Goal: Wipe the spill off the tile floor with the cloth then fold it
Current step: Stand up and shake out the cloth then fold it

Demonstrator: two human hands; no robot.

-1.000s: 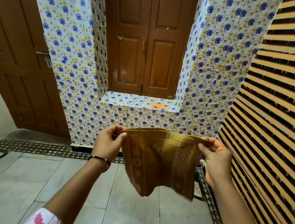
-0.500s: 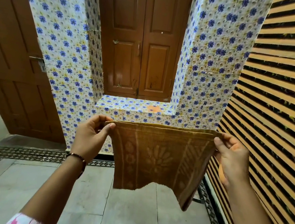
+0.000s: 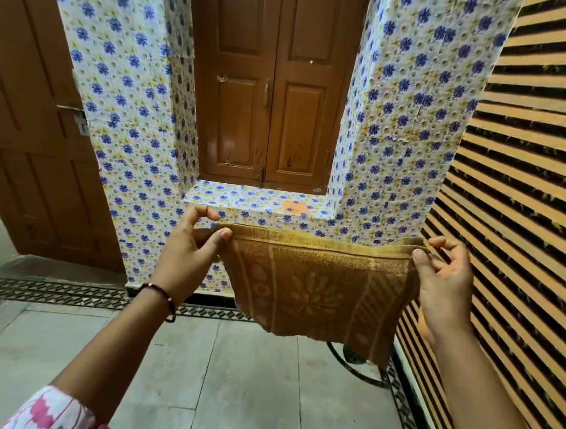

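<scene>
A mustard-yellow cloth (image 3: 316, 292) with a woven flower pattern hangs doubled over in the air in front of me, its top edge stretched level. My left hand (image 3: 191, 254) pinches its top left corner between thumb and fingers. My right hand (image 3: 443, 283) pinches the top right corner. The lower edge dangles uneven, longer on the right. Below lies the grey tile floor (image 3: 232, 381); I see no spill on the visible part.
A wall with blue-flower tiles (image 3: 130, 139) and a ledge (image 3: 262, 200) under brown wooden shutters (image 3: 272, 86) stands ahead. A brown door (image 3: 24, 143) is at the left, a striped slatted wall (image 3: 532, 202) at the right. A dark curved object (image 3: 354, 364) sits on the floor behind the cloth.
My hands have moved apart and pulled the cloth's top edge taut and straight. The cloth now hangs flatter, with the flower pattern facing me.
</scene>
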